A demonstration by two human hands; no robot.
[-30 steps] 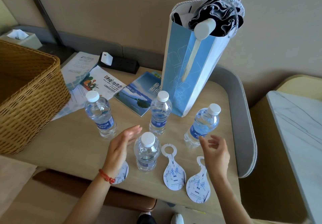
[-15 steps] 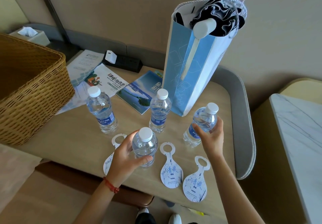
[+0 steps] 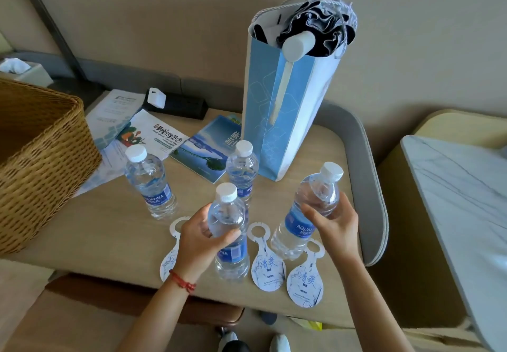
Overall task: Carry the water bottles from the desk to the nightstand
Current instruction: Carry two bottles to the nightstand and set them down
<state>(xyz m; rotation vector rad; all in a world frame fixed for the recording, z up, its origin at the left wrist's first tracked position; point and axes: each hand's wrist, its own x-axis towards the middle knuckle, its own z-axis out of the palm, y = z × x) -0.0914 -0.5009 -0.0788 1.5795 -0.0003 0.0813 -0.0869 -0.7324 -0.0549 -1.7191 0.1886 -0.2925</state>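
Worktop, beige with a grey raised rim: four water bottles, white caps, blue labels. Your left hand grips the near bottle round its upper body, thumb across the front; the bottle is upright, whether its base touches the worktop cannot be told. Your right hand grips the right bottle round its shoulder, tilted with the cap leaning away to the right, base over the worktop near the front edge. A red cord circles your left wrist. Left bottle: upright on the worktop, untouched, just beside the basket. Back bottle: upright, untouched, just in front of the blue bag. Three door hangers, white with blue print, lie flat at the front edge, one partly under your left hand. Booklets lie fanned behind the bottles; a black power strip with a white plug sits at the back. The bag stands upright and holds dark fabric and a white handle. Marble-topped nightstand: to the right, apart from the worktop.
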